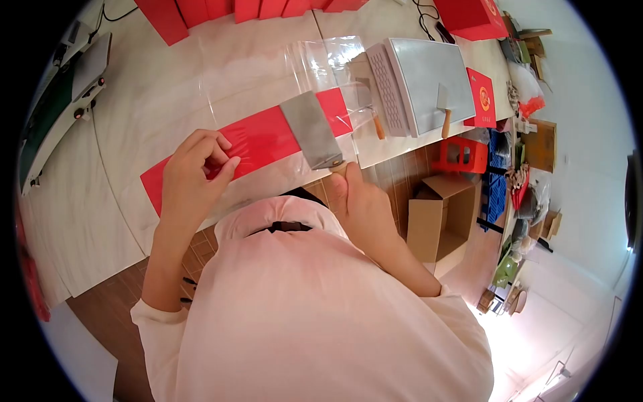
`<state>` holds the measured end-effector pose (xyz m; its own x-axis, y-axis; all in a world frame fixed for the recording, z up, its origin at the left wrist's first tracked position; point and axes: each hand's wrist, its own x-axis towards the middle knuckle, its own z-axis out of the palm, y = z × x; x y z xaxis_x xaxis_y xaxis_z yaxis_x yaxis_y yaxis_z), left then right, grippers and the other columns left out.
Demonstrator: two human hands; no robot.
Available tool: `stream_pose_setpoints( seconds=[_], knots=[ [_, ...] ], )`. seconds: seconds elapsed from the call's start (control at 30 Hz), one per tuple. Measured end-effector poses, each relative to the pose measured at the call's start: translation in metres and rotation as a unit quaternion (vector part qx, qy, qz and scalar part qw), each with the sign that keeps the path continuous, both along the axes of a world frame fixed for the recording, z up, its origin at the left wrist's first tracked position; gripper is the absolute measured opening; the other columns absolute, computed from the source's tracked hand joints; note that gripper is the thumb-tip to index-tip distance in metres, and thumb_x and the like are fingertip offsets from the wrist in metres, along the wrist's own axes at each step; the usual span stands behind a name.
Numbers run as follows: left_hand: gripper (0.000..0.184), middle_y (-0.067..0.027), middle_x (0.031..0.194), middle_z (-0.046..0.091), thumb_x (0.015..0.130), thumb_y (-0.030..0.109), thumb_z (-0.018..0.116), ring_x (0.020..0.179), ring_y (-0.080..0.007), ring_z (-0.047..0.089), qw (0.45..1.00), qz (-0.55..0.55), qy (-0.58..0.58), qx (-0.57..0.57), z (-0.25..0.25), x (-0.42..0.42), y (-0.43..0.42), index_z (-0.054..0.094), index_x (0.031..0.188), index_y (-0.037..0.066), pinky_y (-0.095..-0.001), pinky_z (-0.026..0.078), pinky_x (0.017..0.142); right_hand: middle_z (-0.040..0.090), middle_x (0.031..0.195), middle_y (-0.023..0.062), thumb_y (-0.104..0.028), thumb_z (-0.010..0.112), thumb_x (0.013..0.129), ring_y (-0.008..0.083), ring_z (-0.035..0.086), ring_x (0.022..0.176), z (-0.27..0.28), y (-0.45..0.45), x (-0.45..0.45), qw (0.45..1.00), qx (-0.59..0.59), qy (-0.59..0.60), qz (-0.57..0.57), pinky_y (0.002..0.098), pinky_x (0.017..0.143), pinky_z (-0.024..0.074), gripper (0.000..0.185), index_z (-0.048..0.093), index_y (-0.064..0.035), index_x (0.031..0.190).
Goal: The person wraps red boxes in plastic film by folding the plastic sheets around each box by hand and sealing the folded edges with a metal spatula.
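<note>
A long red box lies on the table, with clear plastic film around it and spreading past its far side. My left hand is over the box's left part, fingers curled and thumb near the fingertips, where the film is wrinkled; it appears to pinch that film. A wide metal scraper is in my right hand, its blade lying across the box toward the right end. My fingers wrap its handle and hide most of it.
A grey flat-topped machine stands right of the box, with a wooden-handled scraper on top. Several red boxes line the far side. Left is a green-bedded device. An open cardboard box and red stool are below, right.
</note>
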<state>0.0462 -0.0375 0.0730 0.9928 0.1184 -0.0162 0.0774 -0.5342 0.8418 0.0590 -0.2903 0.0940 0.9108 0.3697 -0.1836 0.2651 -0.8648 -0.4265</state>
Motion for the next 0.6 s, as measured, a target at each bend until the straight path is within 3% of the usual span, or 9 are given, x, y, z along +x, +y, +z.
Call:
stream_pose_setpoints(
  seconds=[0.17,0.6],
  knots=[
    [0.022,-0.0015,0.090,0.060,0.075,0.001,0.072,0.067,-0.0109,0.052,1.000,0.004,0.007,-0.004,-0.003,-0.002,0.001,0.050,0.069,0.001,-0.0246,0.041,0.056,0.055,0.054,0.0180,-0.026,0.045,0.100,0.0384,0.056,0.049,-0.004,-0.007,0.006,0.999,-0.013,-0.011,-0.027,0.0474,0.044,0.0432,0.026,0.044,-0.0019,0.091],
    [0.022,-0.0019,0.090,0.060,0.076,0.002,0.072,0.065,-0.0103,0.050,1.000,0.005,0.010,0.004,-0.001,-0.001,0.000,0.050,0.069,0.001,-0.0243,0.041,0.057,0.056,0.055,0.0204,-0.028,0.040,0.101,0.0412,0.057,0.051,-0.004,-0.011,0.015,0.998,-0.033,-0.019,-0.042,0.0509,0.047,0.0439,0.029,0.043,-0.0006,0.092]
  ],
)
